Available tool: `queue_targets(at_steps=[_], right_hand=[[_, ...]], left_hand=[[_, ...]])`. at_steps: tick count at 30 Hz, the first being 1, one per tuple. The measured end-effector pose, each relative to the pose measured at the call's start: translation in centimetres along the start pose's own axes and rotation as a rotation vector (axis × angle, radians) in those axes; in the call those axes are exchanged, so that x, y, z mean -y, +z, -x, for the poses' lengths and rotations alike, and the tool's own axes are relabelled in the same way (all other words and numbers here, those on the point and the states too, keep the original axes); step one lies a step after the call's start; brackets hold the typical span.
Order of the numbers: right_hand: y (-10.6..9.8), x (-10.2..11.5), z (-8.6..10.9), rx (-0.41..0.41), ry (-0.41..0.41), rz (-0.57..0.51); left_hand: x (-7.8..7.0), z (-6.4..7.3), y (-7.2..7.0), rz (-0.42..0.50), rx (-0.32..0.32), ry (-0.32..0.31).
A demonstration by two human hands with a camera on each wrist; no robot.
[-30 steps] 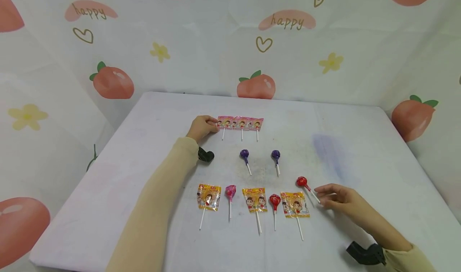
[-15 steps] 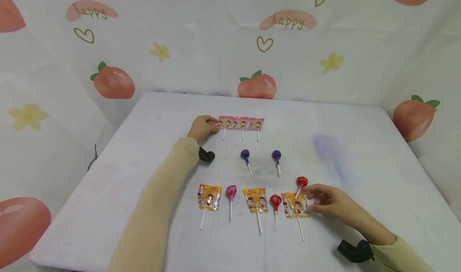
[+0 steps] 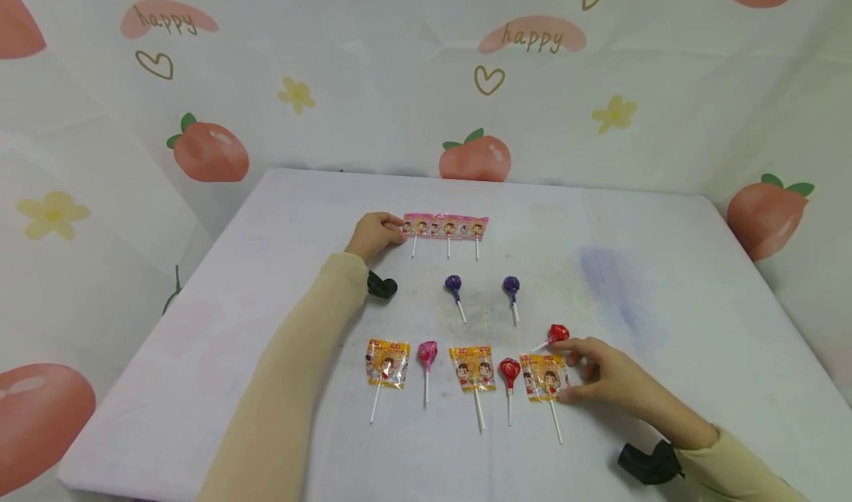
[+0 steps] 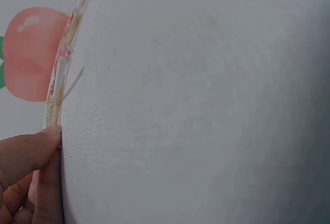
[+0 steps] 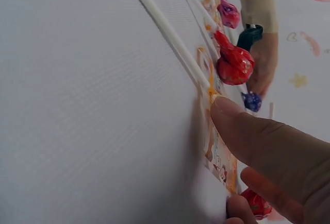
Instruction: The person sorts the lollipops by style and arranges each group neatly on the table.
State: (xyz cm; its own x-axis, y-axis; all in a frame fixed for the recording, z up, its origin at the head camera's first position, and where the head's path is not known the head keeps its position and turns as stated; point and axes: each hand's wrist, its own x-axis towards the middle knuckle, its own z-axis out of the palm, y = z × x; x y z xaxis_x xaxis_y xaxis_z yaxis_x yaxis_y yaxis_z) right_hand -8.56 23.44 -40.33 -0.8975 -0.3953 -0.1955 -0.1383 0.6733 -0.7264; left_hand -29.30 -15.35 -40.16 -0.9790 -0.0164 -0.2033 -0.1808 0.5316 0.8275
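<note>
White tabletop (image 3: 705, 287), round glossy-wrapped lollipops (image 3: 509, 370)

R hand (image 3: 602, 372) blocked on L by yellow sq.-wrapped lolly (image 3: 542, 378) & tilted red ball lolly (image 3: 558, 333); room btwn purple ball lollies (image 3: 511, 285) & on white tabletop (image 3: 712, 302) to R.

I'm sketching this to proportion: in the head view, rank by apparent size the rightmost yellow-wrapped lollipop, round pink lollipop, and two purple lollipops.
1. Rightmost yellow-wrapped lollipop
2. Round pink lollipop
3. Left purple lollipop and right purple lollipop: too alike to rank. They lie farther away, so true size versus pink is unsure.
</note>
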Motion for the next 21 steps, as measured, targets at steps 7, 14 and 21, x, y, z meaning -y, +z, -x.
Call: queue_targets(at_steps=[7,14,21], right_hand=[[0.24,0.2,-0.03,-0.014,-0.011,0.096],[0.27,0.33,0.08,-0.025,-0.04,0.127],[0.14,0.53,-0.13,-0.03,-0.017,0.146]], left_hand=[[-0.05,0.07,0.01,0.005,-0.001,-0.01],[0.1,-0.21,-0.04,-0.013,-0.003,0.019],[0.2,-0.31,-0.07,-0.002,0.0,0.019]])
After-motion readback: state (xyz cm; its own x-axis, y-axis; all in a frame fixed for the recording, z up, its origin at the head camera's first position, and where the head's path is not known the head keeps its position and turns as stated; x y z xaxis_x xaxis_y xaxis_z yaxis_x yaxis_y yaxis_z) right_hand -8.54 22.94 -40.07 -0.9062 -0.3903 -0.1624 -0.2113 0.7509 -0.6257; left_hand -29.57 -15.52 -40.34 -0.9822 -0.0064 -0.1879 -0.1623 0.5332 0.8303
